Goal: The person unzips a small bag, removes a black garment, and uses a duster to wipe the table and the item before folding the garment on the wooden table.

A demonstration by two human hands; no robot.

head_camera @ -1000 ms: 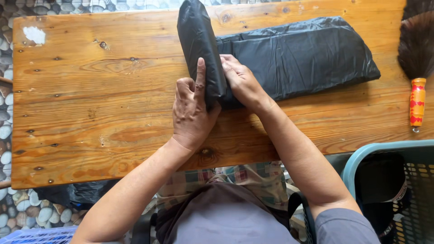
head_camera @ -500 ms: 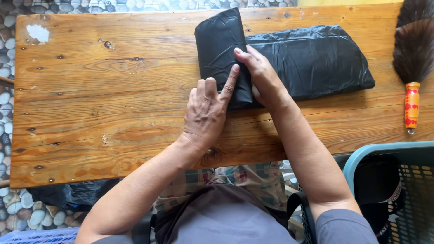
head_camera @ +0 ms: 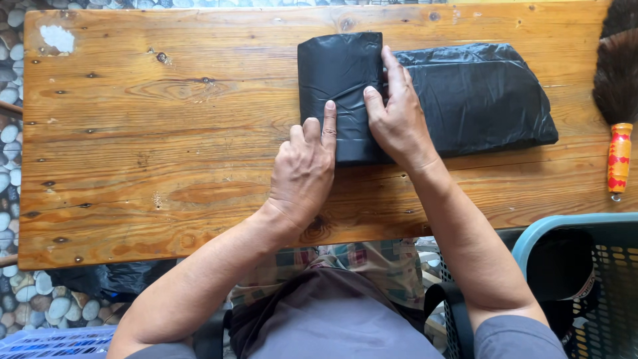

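A black plastic bag (head_camera: 465,100) lies on a wooden table (head_camera: 166,133), its left part folded over into a flat panel. The left hand (head_camera: 306,169) presses its fingertips on the fold's lower edge; the right hand (head_camera: 395,116) lies flat across the fold. A brush (head_camera: 618,100), probably a feather duster, lies at the table's right edge, with a teal basket (head_camera: 585,279) below it.

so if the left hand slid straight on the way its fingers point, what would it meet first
The left hand points away across the table, fingertips already on the folded black plastic bag. It would ride over that fold first; past the fold is only bare wooden table.
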